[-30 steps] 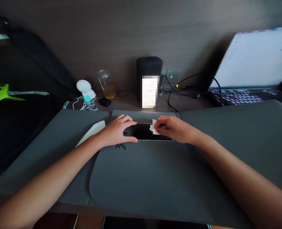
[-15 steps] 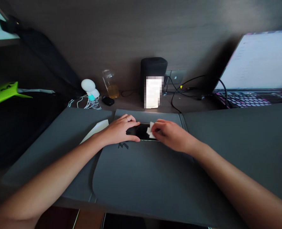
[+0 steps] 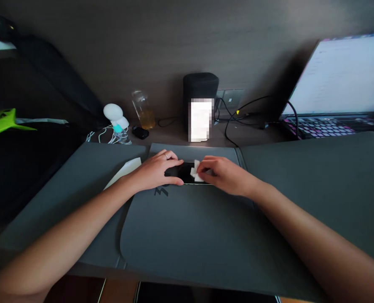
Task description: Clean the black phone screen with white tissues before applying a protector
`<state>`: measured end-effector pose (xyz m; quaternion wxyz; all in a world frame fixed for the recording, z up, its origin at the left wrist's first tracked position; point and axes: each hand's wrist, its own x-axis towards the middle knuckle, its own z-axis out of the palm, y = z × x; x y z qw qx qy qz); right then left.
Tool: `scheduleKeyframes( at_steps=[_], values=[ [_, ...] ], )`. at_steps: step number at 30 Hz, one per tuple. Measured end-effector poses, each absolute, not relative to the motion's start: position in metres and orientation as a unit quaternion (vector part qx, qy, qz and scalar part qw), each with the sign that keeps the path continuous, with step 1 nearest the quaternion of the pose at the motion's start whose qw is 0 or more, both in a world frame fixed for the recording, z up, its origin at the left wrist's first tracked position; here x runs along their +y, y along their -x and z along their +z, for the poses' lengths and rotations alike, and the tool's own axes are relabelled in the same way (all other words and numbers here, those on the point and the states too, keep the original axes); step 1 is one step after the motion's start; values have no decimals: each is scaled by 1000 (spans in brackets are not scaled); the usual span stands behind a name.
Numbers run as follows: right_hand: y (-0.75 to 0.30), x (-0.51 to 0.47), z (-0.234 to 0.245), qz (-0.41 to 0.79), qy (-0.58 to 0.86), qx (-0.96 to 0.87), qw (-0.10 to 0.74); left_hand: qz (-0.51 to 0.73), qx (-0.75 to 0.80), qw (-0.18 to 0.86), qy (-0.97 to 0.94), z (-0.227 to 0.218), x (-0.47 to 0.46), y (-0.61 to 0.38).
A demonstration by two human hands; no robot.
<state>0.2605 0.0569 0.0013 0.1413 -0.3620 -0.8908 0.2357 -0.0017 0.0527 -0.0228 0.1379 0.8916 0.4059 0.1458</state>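
Note:
A black smartphone (image 3: 184, 173) lies flat on the grey padded surface, its dark glass facing up. My left hand (image 3: 153, 170) holds it at the left end, with the thumb along the near edge and fingers along the far edge. A ring sits on one finger of that hand. My right hand (image 3: 226, 174) pinches a folded white wipe (image 3: 197, 173), pressed against the phone's glass right of the middle. The phone's right end is hidden under this hand. Left of my left wrist lies a white sheet of paper (image 3: 124, 170), partly covered by the forearm.
A dark speaker (image 3: 201, 84) stands behind the phone, with a bright blurred-out object before it. Back left are a clear bottle (image 3: 145, 115), a small black item (image 3: 140, 132) and a white rounded device (image 3: 113, 112). A laptop (image 3: 326, 126) and black cables (image 3: 226, 126) occupy the back right.
My right hand has slid the white wipe slightly left along the phone, closer to my left hand. The left hand keeps its hold. The whole view has shifted a little.

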Motion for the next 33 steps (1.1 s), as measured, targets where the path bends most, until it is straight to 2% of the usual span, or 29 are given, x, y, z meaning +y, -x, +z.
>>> scheduleKeyframes(
  at_steps=[4, 10, 15, 20, 23, 28, 33],
  values=[
    [-268, 63, 1, 198, 439, -863, 155, 145, 413, 142, -888, -21, 51, 1],
    [-253, 54, -2, 205, 368, -894, 153, 143, 422, 145, -883, -20, 50, 0],
    [-263, 66, 1, 205, 426, -869, 149, 150, 420, 145, -883, -23, 51, 0],
    [-252, 52, -3, 232, 350, -896, 143, 146, 423, 149, -882, -23, 52, -1],
    [-248, 54, -6, 214, 361, -891, 170, 145, 427, 144, -881, -24, 52, -1],
    [-258, 61, -3, 205, 404, -880, 146, 148, 426, 146, -881, -23, 51, -2],
    [-239, 51, -11, 204, 330, -906, 173, 150, 421, 154, -881, -24, 52, -2]
  ],
)
